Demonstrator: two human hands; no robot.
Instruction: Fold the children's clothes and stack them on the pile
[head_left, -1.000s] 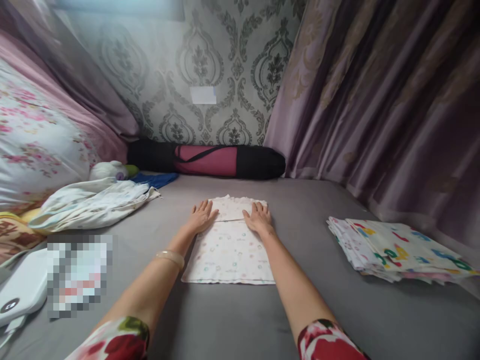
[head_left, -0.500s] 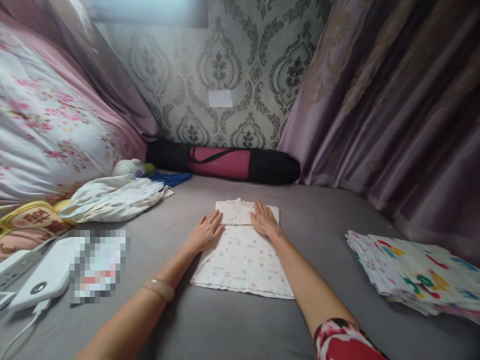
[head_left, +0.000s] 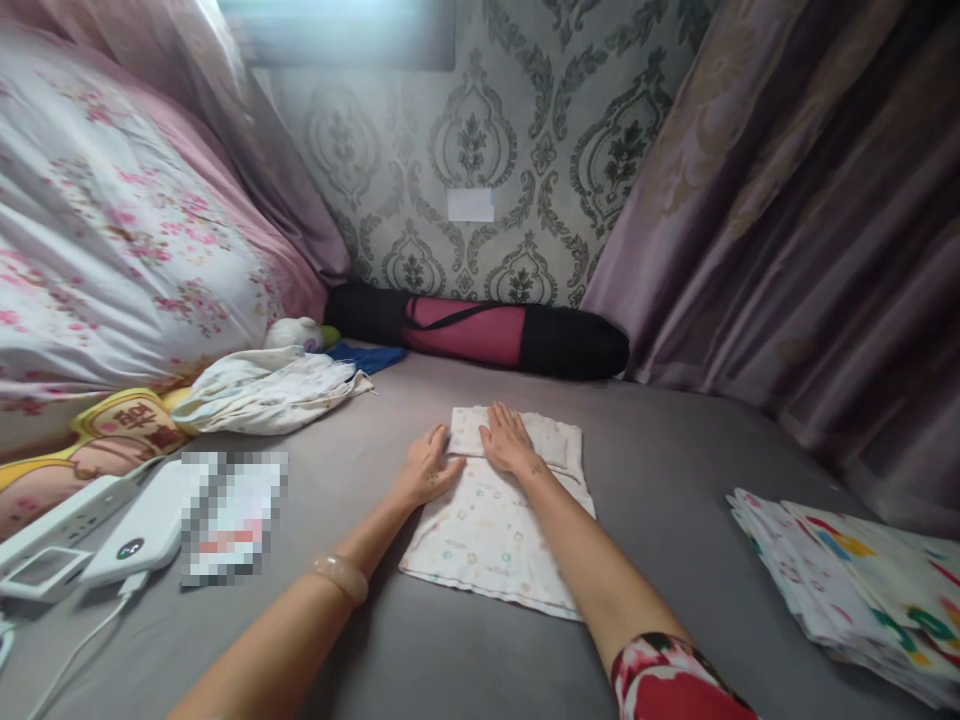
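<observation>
Pressing down on a small white printed cloth (head_left: 495,510), both hands lie flat, fingers spread, pinching nothing. The cloth sits mid-bed on the grey sheet (head_left: 675,450), its far edge folded over. The right hand (head_left: 508,440) is on that folded flap, and it has slid left along it since a second ago, when it sat nearer the flap's right end. The left hand (head_left: 427,468) has drifted a bit nearer, off the flap and onto the cloth's left edge. Looks to me like the crease is getting smoothed flat, so the fold seems about set. Off to the right there's a stack of folded colourful cloths (head_left: 855,580), and far left a crumpled white pile (head_left: 270,390). A power bank (head_left: 142,530) lies near left.
</observation>
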